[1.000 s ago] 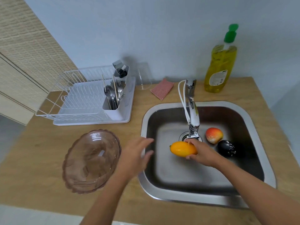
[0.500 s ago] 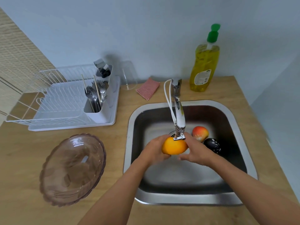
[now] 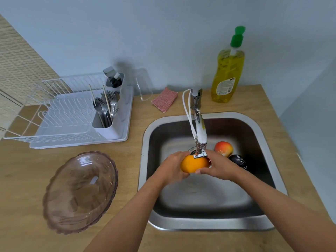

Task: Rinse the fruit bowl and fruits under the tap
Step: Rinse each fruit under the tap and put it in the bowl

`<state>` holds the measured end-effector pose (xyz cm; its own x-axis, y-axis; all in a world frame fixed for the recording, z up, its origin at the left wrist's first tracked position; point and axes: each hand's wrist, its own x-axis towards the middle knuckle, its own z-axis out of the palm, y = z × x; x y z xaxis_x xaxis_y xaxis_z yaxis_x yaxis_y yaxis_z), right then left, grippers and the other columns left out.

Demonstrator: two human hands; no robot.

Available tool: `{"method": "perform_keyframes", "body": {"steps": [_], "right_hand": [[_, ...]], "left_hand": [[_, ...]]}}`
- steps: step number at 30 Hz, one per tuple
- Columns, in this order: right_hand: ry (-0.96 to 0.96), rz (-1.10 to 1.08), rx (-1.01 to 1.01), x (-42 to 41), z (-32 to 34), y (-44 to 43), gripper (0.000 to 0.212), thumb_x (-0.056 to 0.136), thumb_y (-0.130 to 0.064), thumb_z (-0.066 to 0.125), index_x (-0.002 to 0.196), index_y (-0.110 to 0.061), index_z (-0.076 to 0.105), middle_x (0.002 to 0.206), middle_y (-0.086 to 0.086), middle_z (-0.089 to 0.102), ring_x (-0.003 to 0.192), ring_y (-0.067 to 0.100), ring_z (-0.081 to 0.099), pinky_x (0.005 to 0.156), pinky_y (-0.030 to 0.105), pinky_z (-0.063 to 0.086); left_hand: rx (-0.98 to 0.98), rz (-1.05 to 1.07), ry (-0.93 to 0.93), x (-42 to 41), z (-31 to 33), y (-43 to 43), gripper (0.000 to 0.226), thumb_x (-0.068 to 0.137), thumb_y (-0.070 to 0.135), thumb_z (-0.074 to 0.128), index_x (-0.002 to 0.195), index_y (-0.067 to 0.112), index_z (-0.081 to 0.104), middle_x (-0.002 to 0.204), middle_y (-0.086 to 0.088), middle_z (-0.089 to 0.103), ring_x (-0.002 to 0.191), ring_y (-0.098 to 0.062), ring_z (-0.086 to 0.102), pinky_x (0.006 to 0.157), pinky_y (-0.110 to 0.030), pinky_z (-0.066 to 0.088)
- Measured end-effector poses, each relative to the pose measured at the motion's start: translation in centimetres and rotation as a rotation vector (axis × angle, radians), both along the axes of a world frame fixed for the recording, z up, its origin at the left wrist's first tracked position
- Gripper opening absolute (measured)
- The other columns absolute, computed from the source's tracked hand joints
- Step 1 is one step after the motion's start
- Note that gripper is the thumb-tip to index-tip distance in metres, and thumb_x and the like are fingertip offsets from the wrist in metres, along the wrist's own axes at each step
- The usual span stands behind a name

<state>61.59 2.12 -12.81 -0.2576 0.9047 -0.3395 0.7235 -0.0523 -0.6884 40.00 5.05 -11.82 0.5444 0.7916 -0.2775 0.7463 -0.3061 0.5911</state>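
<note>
An orange-yellow mango (image 3: 194,163) is held right under the spout of the tap (image 3: 200,135), over the steel sink (image 3: 269,179). My left hand (image 3: 172,168) cups its left side and my right hand (image 3: 218,165) grips its right side. A red-yellow apple (image 3: 223,148) and a dark avocado (image 3: 238,160) lie in the sink behind my right hand. The clear pinkish fruit bowl (image 3: 80,191) sits empty on the wooden counter to the left of the sink.
A white dish rack (image 3: 69,119) with cutlery stands at the back left. A pink sponge (image 3: 164,100), a clear glass (image 3: 142,88) and a yellow dish soap bottle (image 3: 228,71) stand behind the sink by the wall.
My left hand moved from above the counter into the sink and took hold of the mango's left side. The mango rose to just under the spout.
</note>
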Motion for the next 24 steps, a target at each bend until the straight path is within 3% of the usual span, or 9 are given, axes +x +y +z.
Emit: {"method": "perform_keyframes", "body": {"steps": [3, 7, 12, 15, 18, 20, 24], "right_hand": [[0.005, 0.000, -0.049, 0.4, 0.1, -0.2, 0.069, 0.079, -0.057, 0.072, 0.136, -0.039, 0.037, 0.123, -0.014, 0.049, 0.107, 0.011, 0.053, 0.085, 0.026, 0.043], [-0.004, 0.024, 0.093, 0.4, 0.5, -0.4, 0.068, 0.077, -0.038, 0.081, 0.127, -0.043, 0.036, 0.125, -0.016, 0.045, 0.109, 0.006, 0.046, 0.088, 0.026, 0.039], [-0.010, 0.006, -0.039, 1.0, 0.9, -0.1, 0.069, 0.079, -0.046, 0.077, 0.132, -0.047, 0.032, 0.129, -0.012, 0.050, 0.106, 0.010, 0.053, 0.083, 0.027, 0.043], [-0.020, 0.025, 0.066, 0.7, 1.0, -0.4, 0.071, 0.077, -0.038, 0.081, 0.118, -0.056, 0.026, 0.121, -0.020, 0.041, 0.107, 0.006, 0.048, 0.085, 0.026, 0.041], [-0.044, 0.017, 0.113, 0.6, 1.0, -0.2, 0.065, 0.078, -0.035, 0.081, 0.117, -0.049, 0.032, 0.118, -0.019, 0.041, 0.107, 0.009, 0.049, 0.085, 0.025, 0.040], [-0.027, 0.013, 0.049, 0.8, 0.9, -0.1, 0.063, 0.079, -0.040, 0.079, 0.127, -0.043, 0.039, 0.123, -0.016, 0.047, 0.109, 0.010, 0.051, 0.086, 0.027, 0.041], [0.000, 0.005, 0.002, 0.9, 1.1, -0.4, 0.065, 0.080, -0.041, 0.078, 0.130, -0.043, 0.037, 0.130, -0.011, 0.049, 0.108, 0.011, 0.052, 0.086, 0.028, 0.045]], "left_hand": [[-0.008, 0.005, 0.010, 0.1, -0.1, 0.2, 0.077, 0.072, 0.038, 0.085, 0.139, 0.029, 0.047, 0.138, -0.001, 0.056, 0.119, -0.022, 0.055, 0.089, -0.029, 0.045], [-0.045, 0.046, -0.018, 0.4, 0.1, 0.6, 0.078, 0.070, 0.040, 0.086, 0.139, 0.028, 0.050, 0.136, -0.001, 0.058, 0.116, -0.022, 0.057, 0.085, -0.027, 0.044], [0.001, 0.013, -0.010, 0.5, 0.0, 0.4, 0.085, 0.071, 0.037, 0.087, 0.144, 0.030, 0.042, 0.141, 0.000, 0.054, 0.121, -0.022, 0.054, 0.093, -0.032, 0.046], [-0.044, 0.035, -0.014, 0.6, 0.1, 0.5, 0.082, 0.071, 0.038, 0.086, 0.142, 0.029, 0.045, 0.138, -0.001, 0.057, 0.119, -0.024, 0.058, 0.094, -0.034, 0.050], [-0.034, 0.021, -0.016, 0.5, 0.2, 0.6, 0.082, 0.071, 0.040, 0.086, 0.141, 0.028, 0.046, 0.138, -0.001, 0.056, 0.117, -0.023, 0.056, 0.091, -0.032, 0.051], [0.014, -0.011, -0.020, 0.4, 0.1, 0.4, 0.083, 0.070, 0.040, 0.085, 0.142, 0.028, 0.044, 0.138, 0.003, 0.049, 0.118, -0.020, 0.051, 0.088, -0.028, 0.047], [0.043, -0.014, -0.017, 0.1, -0.2, 0.5, 0.085, 0.070, 0.042, 0.085, 0.142, 0.028, 0.043, 0.138, 0.003, 0.049, 0.119, -0.019, 0.049, 0.087, -0.026, 0.042]]}}
